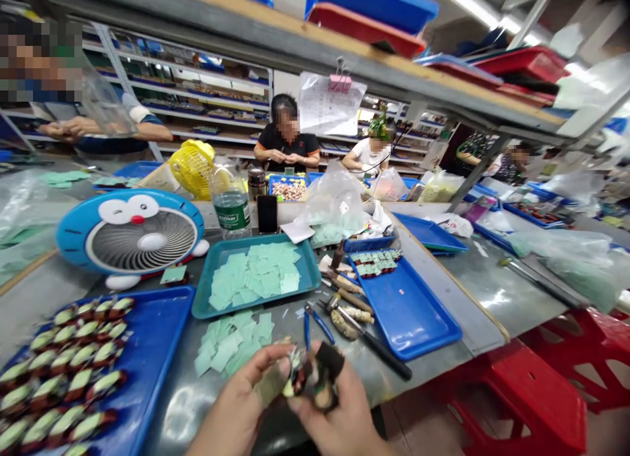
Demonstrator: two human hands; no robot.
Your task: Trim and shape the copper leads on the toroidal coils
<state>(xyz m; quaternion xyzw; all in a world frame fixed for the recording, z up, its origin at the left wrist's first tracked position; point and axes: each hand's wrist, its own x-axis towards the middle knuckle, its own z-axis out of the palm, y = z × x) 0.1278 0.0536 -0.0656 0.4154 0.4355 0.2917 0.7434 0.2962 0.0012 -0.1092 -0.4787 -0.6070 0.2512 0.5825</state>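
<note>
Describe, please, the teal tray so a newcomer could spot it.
Find the round blue cartoon-face fan on the grey workbench. Right of it lies the teal plastic tray. Unlike the darker blue plastic trays flanking it, it holds only pale green paper squares.

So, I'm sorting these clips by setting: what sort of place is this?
Probably a small-parts assembly workshop. The left hand and right hand hold a small part over a workbench, a blue tray holds rows of similar parts, and other workers sit along it.
</note>
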